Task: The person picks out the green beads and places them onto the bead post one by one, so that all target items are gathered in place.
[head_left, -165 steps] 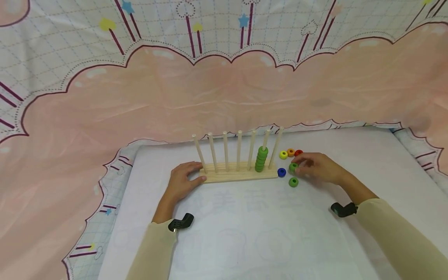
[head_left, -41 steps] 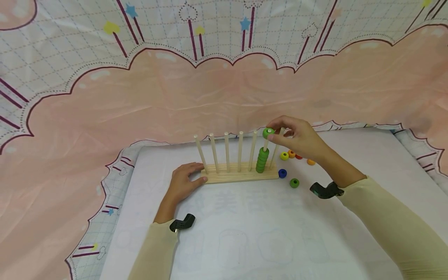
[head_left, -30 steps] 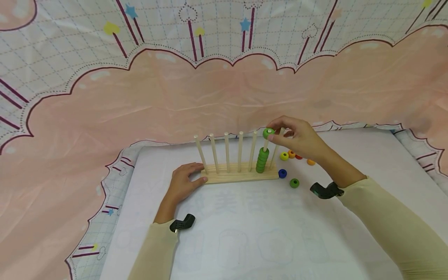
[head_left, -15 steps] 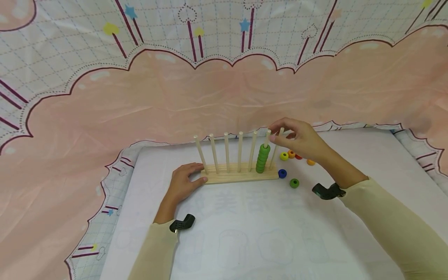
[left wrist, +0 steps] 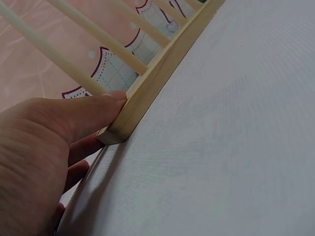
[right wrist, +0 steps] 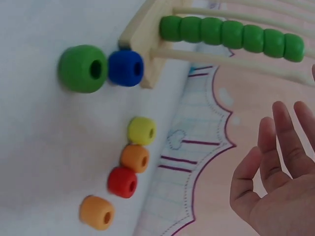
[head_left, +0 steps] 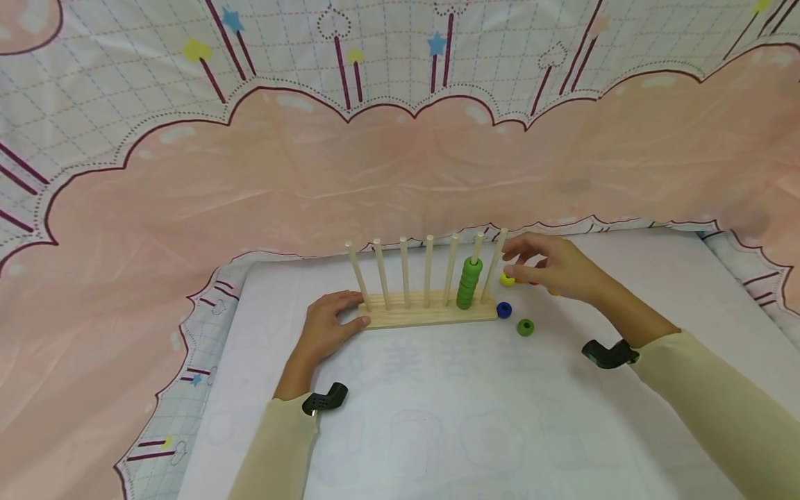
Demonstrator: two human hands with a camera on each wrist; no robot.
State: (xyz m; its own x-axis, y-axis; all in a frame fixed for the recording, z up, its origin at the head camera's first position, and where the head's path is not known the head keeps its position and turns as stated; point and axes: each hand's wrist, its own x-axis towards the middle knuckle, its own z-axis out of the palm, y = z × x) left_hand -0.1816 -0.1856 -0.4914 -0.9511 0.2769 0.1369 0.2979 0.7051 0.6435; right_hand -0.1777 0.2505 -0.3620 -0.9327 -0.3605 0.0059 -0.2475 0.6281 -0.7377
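Note:
A wooden bead rack point(head_left: 425, 317) with several upright pegs stands on the white tabletop. My left hand point(head_left: 328, 325) grips its left end, thumb on the front edge and fingers behind, as the left wrist view confirms. A stack of green beads point(head_left: 469, 283) fills most of the second peg from the right. To the right of the rack, my right hand point(head_left: 559, 267) hovers with nothing in its relaxed fingers. Beneath and near it lie a yellow bead point(right wrist: 142, 131), a red bead point(right wrist: 122, 182) and two orange beads point(right wrist: 97, 212), partly hidden in the head view.
Touching or close to the rack's right end is a blue bead point(head_left: 504, 310), and a loose green bead point(head_left: 526, 327) lies just in front. A peach and white patterned cloth point(head_left: 400, 167) rises behind the white tabletop point(head_left: 437, 417).
My right hand carried a green bead to the second peg from the right and let it go; it dropped onto the stack. The hand then moved right, away from the peg. My left hand stayed put.

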